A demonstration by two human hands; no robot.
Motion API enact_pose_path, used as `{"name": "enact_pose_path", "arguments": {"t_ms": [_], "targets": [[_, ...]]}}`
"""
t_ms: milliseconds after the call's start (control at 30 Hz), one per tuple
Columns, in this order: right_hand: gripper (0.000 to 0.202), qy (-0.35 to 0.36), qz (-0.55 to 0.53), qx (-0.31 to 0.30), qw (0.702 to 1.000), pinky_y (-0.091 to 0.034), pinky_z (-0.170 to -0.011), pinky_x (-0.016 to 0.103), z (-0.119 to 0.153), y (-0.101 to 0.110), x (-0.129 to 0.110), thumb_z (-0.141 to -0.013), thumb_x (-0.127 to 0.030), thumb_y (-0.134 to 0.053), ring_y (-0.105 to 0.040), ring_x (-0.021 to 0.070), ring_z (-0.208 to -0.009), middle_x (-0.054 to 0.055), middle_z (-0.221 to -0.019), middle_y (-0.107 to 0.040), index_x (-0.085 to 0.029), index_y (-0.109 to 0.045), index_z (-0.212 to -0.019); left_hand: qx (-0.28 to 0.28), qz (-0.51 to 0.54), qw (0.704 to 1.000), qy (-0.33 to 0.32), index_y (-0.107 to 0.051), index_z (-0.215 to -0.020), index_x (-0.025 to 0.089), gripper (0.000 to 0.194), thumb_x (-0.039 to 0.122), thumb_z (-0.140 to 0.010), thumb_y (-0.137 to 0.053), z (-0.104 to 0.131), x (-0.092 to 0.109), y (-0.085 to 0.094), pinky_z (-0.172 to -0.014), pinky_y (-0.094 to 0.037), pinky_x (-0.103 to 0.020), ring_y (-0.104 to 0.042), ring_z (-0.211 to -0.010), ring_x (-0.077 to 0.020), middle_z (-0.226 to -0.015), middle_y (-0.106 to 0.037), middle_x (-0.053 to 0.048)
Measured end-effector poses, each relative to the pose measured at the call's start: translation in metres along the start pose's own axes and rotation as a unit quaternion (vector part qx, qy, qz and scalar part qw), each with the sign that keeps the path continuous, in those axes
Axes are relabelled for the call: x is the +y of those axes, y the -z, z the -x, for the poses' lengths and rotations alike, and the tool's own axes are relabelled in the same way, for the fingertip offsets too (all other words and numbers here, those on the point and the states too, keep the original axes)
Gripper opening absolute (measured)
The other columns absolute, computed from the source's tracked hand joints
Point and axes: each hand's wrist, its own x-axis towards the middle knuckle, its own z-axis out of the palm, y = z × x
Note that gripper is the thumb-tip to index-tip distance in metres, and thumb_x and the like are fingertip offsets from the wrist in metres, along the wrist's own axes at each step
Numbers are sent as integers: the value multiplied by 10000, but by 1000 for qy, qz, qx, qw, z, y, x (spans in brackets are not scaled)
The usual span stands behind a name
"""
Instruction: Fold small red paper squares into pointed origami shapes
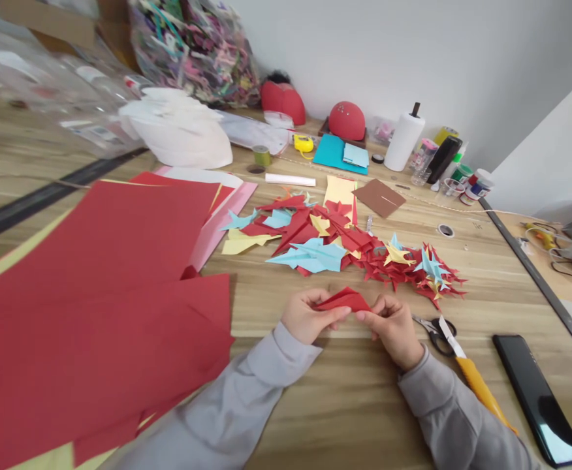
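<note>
A small folded piece of red paper [345, 299] is held between my two hands, just above the wooden table. My left hand [310, 316] pinches its left side, thumb in front. At the right end, my right hand [394, 326] grips it between thumb and fingers. Just beyond lies a heap of folded paper figures [325, 225], mostly red, some light blue and yellow. A light blue paper plane [310, 256] rests at the near edge of that heap. Large red paper sheets [104, 313] are stacked to the left, with yellow and pink ones partly beneath.
Right of my right hand lie black scissors [435, 333], a knife with an orange handle [479, 385] and a black phone [538, 398]. Along the wall stand a white bottle [404, 140], paint jars [476, 187] and a yellow tape measure [303, 143]. White bags [178, 127] sit at back left.
</note>
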Motion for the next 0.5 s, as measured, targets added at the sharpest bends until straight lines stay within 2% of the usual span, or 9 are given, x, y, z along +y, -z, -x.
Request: {"name": "enact_pose_path", "arguments": {"t_ms": [133,233,300,367,433,500], "targets": [[371,15,-29,21,999,-230,-344,181,-3,7,4,-613,-350,-736,-332,40,-299,-80,-336,-438,-180,-423,-507,66,83,994,-6,-628,-591,96,270,267,-456,-787,-7,2,7,-355,-388,-202,-501,-375,-92,-457,-590,-7],[343,36,-63,31,997,-232,-367,182,-5,10,4,-665,-357,-699,-346,45,-326,-81,-353,-443,-182,-430,-545,82,80,993,-23,-626,-581,93,276,251,-431,-796,-11,4,11,-346,-381,-208,-502,-376,-100,-446,-584,-10],[296,40,-49,1,998,-310,-424,193,-4,9,3,-687,-352,-684,-419,61,-391,-54,-432,-518,-177,-464,-592,57,65,996,-25,-626,-568,96,275,265,-434,-797,-11,5,11,-347,-381,-212,-490,-362,-95,-440,-585,-13],[245,37,-46,-61,996,-369,-502,211,-2,6,3,-686,-353,-684,-496,86,-497,-33,-557,-576,-176,-526,-743,8,45,999,-26,-601,-515,106,281,285,-432,-800,-9,4,10,-347,-377,-209,-481,-348,-87,-434,-587,-16],[276,30,-36,-102,994,-371,-525,218,-1,3,3,-675,-345,-696,-503,94,-548,-31,-615,-568,-181,-521,-813,-42,31,998,-28,-555,-455,117,319,308,-412,-807,-7,4,8,-343,-365,-204,-480,-341,-85,-424,-582,-15],[278,40,-25,-89,995,-352,-509,214,-1,1,6,-678,-338,-696,-471,84,-530,-45,-609,-531,-193,-477,-769,-70,21,997,-27,-525,-436,124,345,316,-402,-809,-5,4,8,-341,-353,-199,-491,-350,-90,-430,-584,-18]]}}
